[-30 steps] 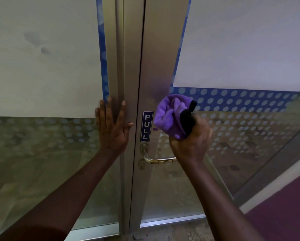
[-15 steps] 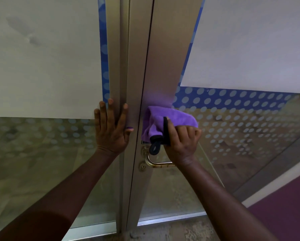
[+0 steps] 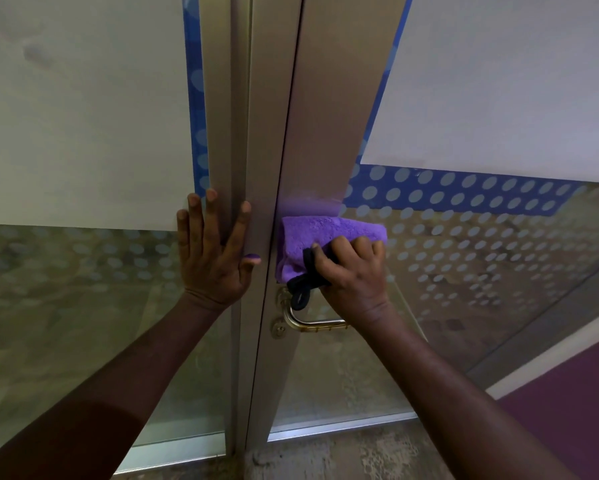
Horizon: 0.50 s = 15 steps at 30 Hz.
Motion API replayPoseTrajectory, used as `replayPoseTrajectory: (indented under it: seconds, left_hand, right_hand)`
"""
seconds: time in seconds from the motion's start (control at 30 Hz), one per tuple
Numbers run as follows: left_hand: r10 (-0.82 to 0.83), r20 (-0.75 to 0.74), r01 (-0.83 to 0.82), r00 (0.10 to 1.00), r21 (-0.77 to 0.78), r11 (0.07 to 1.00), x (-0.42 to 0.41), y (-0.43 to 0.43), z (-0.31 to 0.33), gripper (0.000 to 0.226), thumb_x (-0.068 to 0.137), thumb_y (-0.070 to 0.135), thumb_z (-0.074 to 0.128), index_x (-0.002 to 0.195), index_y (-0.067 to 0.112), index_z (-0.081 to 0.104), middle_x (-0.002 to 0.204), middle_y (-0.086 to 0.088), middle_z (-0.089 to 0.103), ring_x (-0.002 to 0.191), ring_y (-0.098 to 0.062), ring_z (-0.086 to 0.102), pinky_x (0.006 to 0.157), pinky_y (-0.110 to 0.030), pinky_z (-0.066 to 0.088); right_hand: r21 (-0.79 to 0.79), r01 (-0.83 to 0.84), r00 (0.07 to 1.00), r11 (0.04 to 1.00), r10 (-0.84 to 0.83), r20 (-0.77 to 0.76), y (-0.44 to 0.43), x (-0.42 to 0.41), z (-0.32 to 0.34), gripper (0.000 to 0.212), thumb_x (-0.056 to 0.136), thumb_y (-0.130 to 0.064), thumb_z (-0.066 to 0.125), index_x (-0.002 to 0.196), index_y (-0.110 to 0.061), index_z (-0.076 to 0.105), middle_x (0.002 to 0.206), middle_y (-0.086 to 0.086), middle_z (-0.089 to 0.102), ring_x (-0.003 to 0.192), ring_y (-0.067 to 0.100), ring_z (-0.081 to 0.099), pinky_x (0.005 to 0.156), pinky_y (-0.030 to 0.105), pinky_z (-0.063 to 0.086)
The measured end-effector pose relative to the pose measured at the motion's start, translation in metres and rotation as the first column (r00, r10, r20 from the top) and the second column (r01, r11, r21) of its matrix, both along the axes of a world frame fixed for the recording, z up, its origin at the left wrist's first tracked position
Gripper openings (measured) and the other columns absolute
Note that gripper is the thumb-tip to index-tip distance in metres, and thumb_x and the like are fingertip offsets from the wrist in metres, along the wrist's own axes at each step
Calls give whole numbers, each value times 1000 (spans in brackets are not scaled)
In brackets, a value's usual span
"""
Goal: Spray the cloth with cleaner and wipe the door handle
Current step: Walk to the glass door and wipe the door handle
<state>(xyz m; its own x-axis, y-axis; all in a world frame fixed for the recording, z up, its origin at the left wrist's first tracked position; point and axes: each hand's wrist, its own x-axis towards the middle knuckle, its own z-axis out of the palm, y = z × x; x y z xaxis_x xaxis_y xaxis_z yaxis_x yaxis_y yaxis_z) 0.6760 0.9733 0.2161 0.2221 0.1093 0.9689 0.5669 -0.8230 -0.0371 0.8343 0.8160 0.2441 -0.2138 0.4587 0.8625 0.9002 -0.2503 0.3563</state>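
Cloth [image 3: 326, 232] pressed on the door frame [image 3: 322, 133], just above the door handle [image 3: 312, 322].
The right hand [image 3: 355, 271] gripped it with curled fingers; the left hand [image 3: 215, 258] lay flat beside it, fingers straight, holding nothing. To wipe well, I judged the cloth should go down and wrap the whole lever. No writing was readable.

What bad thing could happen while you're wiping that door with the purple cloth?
The black loop on the purple cloth dangles by the brass handle and might snag on it. The left hand lies flat with its thumb beside the door gap, so a moving door could pinch it. The right hand holds the cloth above the handle, so the handle may get missed.
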Motion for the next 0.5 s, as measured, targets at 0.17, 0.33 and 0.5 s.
replayPoseTrajectory:
  seconds: [0.17, 0.33, 0.5]
  left_hand:
    - [11, 4, -11, 1000, -3, 1000, 0, -1, 1, 66, 98, 54, 10, 152, 19, 25, 162, -16, 2, 150, -30, -1, 122, -47, 7]
    - [2, -5, -3, 1000, -4, 1000, -1, 1, 1, 66, 97, 54, 11, 151, 19, 26, 163, -6, -6, 150, -30, -2, 121, -48, 7]
    - [2, -10, -2, 1000, -9, 1000, -1, 2, 1, 66, 98, 53, 11, 151, 19, 26, 163, -6, -7, 150, -30, -3, 121, -48, 7]
  right_hand:
    - [-91, 2, 1000, 996, -4, -20, -3, -1, -2, 42, 70, -25, 73, 106, -21, 51, 80, 4, 62, 75, 22, 37, 62, 34, 30]
    - [-171, 9, 1000, 985, -9, 2, -6, -1, -8, 33, 77, -26, 66, 105, -22, 50, 82, 2, 61, 76, 21, 37, 62, 33, 28]
    - [-344, 45, 984, 938, 19, 178, -18, 9, -3, 32, 78, -22, 60, 107, -25, 46, 89, 1, 61, 77, 22, 43, 62, 34, 34]
